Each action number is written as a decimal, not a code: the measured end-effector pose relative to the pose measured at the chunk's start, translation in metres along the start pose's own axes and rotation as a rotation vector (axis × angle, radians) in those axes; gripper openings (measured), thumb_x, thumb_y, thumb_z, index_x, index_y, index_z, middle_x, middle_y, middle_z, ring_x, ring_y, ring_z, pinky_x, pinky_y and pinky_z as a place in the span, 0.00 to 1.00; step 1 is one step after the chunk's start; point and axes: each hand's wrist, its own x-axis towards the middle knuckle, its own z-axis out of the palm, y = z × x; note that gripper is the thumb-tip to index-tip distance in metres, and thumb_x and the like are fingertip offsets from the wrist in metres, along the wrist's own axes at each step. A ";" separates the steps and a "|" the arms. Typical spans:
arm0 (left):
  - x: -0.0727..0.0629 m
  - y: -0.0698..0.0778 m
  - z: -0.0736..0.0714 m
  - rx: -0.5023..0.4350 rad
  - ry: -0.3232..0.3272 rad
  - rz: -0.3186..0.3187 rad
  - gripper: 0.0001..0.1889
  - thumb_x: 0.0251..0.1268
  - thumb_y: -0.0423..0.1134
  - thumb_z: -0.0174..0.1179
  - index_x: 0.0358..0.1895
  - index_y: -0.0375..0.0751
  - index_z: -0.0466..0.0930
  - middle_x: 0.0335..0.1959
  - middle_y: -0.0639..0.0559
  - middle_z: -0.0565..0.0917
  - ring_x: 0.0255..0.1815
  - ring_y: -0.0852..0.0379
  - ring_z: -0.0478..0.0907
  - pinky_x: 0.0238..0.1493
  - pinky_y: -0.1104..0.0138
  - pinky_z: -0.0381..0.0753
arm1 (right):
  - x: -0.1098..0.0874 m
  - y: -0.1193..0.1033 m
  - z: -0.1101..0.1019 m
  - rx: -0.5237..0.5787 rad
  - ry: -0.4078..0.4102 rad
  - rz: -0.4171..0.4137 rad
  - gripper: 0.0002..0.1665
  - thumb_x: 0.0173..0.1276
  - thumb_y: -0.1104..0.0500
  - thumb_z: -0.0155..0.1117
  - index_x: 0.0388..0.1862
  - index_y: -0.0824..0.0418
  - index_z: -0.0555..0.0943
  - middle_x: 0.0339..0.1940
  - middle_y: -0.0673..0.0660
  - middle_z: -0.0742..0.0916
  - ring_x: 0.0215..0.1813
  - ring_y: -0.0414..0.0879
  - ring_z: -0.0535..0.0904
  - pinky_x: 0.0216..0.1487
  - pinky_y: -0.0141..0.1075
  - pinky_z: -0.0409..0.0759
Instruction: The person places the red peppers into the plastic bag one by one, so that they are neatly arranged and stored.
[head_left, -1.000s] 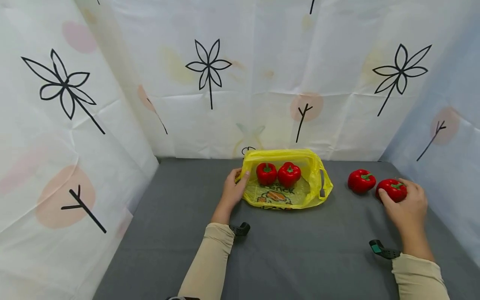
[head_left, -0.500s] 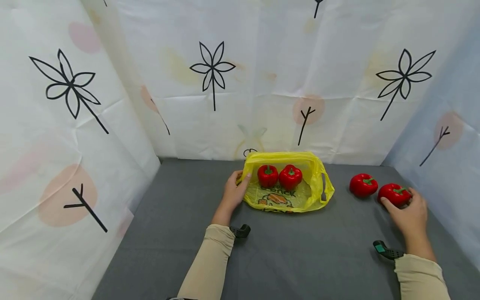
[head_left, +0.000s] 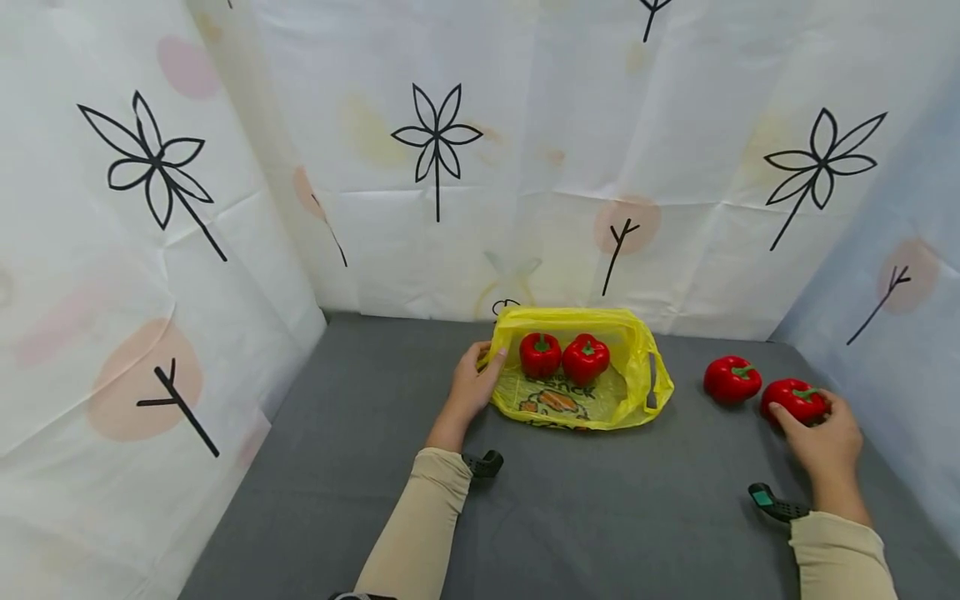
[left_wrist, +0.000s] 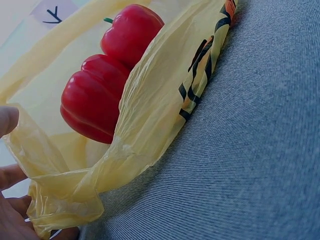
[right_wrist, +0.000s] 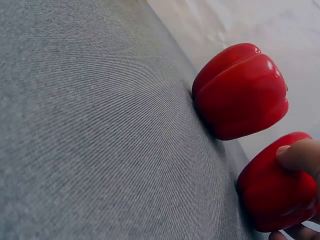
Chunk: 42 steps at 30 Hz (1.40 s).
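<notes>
The right hand (head_left: 831, 433) grips the rightmost rounded red bell pepper (head_left: 791, 400) in part-curled fingers on the grey cloth surface (head_left: 615, 508); the left hand (head_left: 472, 387) pinches the yellow plastic bag (head_left: 636, 354) by its edge; an even hold, clear of the neighbouring red bell pepper (head_left: 729, 382), should help.

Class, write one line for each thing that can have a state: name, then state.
Yellow bag: open
Left bagged pepper: stem on, unheld
Right bagged pepper: stem on, unheld
Loose pepper: stem on, unheld
Far-right pepper: stem on, held
Left hand: gripping the bag
Right hand: gripping the far-right pepper
</notes>
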 end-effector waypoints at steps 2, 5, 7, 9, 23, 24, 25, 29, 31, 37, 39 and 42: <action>0.000 0.001 0.000 -0.002 0.003 0.000 0.32 0.82 0.63 0.54 0.75 0.45 0.73 0.73 0.43 0.77 0.78 0.42 0.70 0.77 0.43 0.71 | -0.001 -0.003 -0.001 0.010 0.007 0.015 0.52 0.78 0.44 0.59 0.87 0.69 0.50 0.83 0.77 0.61 0.81 0.74 0.59 0.79 0.67 0.64; 0.000 0.002 -0.001 -0.002 0.006 0.002 0.32 0.81 0.63 0.54 0.75 0.45 0.73 0.73 0.43 0.77 0.78 0.42 0.70 0.77 0.43 0.71 | -0.004 -0.006 -0.004 0.045 0.025 0.045 0.52 0.77 0.43 0.60 0.87 0.66 0.51 0.85 0.74 0.62 0.82 0.72 0.60 0.80 0.65 0.64; 0.000 0.003 -0.001 -0.005 0.002 0.000 0.32 0.81 0.63 0.54 0.75 0.45 0.73 0.74 0.43 0.76 0.78 0.42 0.70 0.77 0.43 0.71 | -0.009 -0.008 -0.007 0.078 0.046 0.073 0.52 0.76 0.43 0.62 0.88 0.63 0.53 0.86 0.70 0.62 0.83 0.69 0.61 0.82 0.60 0.65; 0.000 0.003 -0.002 -0.004 -0.003 0.000 0.33 0.81 0.63 0.54 0.75 0.45 0.73 0.74 0.42 0.76 0.78 0.42 0.70 0.77 0.43 0.71 | -0.014 -0.011 -0.009 0.104 0.074 0.088 0.52 0.75 0.42 0.64 0.88 0.59 0.54 0.87 0.66 0.63 0.83 0.65 0.63 0.80 0.49 0.71; 0.000 -0.003 -0.001 0.002 0.000 -0.011 0.34 0.80 0.65 0.55 0.76 0.46 0.72 0.75 0.42 0.76 0.79 0.41 0.69 0.78 0.41 0.69 | -0.062 -0.086 -0.012 0.137 0.044 -0.172 0.51 0.72 0.43 0.73 0.86 0.51 0.60 0.80 0.64 0.71 0.69 0.44 0.76 0.37 0.10 0.68; 0.000 -0.003 -0.001 0.002 0.000 -0.009 0.34 0.80 0.65 0.55 0.76 0.46 0.72 0.75 0.41 0.76 0.79 0.40 0.69 0.78 0.41 0.69 | -0.066 -0.092 -0.008 0.131 0.026 -0.220 0.51 0.72 0.44 0.73 0.86 0.53 0.60 0.79 0.65 0.72 0.70 0.48 0.77 0.38 0.10 0.68; 0.001 -0.003 -0.001 0.003 -0.001 -0.008 0.34 0.80 0.65 0.55 0.76 0.46 0.72 0.75 0.41 0.76 0.80 0.40 0.69 0.78 0.41 0.69 | -0.070 -0.097 -0.003 0.129 0.008 -0.270 0.51 0.72 0.45 0.74 0.86 0.55 0.60 0.78 0.67 0.72 0.70 0.53 0.77 0.39 0.10 0.68; 0.001 -0.003 -0.001 0.004 -0.001 -0.008 0.34 0.80 0.65 0.55 0.76 0.46 0.72 0.74 0.41 0.76 0.79 0.40 0.69 0.78 0.42 0.69 | -0.084 -0.115 0.019 0.112 -0.047 -0.453 0.50 0.70 0.49 0.76 0.84 0.61 0.63 0.73 0.72 0.75 0.67 0.70 0.76 0.40 0.10 0.65; 0.001 -0.003 -0.001 0.010 -0.001 -0.008 0.34 0.80 0.65 0.55 0.75 0.46 0.73 0.74 0.41 0.76 0.79 0.41 0.69 0.78 0.41 0.69 | -0.090 -0.121 0.031 0.113 -0.069 -0.531 0.49 0.68 0.52 0.79 0.82 0.62 0.66 0.70 0.72 0.76 0.63 0.70 0.77 0.42 0.11 0.66; 0.001 -0.003 -0.001 0.018 -0.004 -0.007 0.34 0.80 0.65 0.54 0.76 0.47 0.73 0.74 0.41 0.76 0.79 0.40 0.69 0.78 0.40 0.68 | -0.103 -0.135 0.069 0.077 -0.112 -0.686 0.45 0.62 0.55 0.83 0.75 0.65 0.74 0.62 0.69 0.80 0.58 0.62 0.77 0.52 0.42 0.84; 0.001 -0.003 -0.001 0.021 -0.003 -0.004 0.34 0.80 0.65 0.54 0.76 0.46 0.72 0.74 0.41 0.76 0.79 0.40 0.69 0.78 0.41 0.69 | -0.107 -0.139 0.081 0.078 -0.142 -0.713 0.44 0.61 0.55 0.84 0.73 0.67 0.75 0.61 0.69 0.81 0.58 0.61 0.78 0.51 0.55 0.86; 0.001 -0.003 -0.001 0.025 -0.003 0.000 0.34 0.80 0.65 0.54 0.76 0.46 0.73 0.74 0.41 0.76 0.79 0.40 0.69 0.77 0.41 0.69 | -0.114 -0.144 0.099 0.078 -0.200 -0.742 0.44 0.61 0.55 0.84 0.72 0.67 0.76 0.60 0.68 0.81 0.59 0.61 0.78 0.49 0.57 0.86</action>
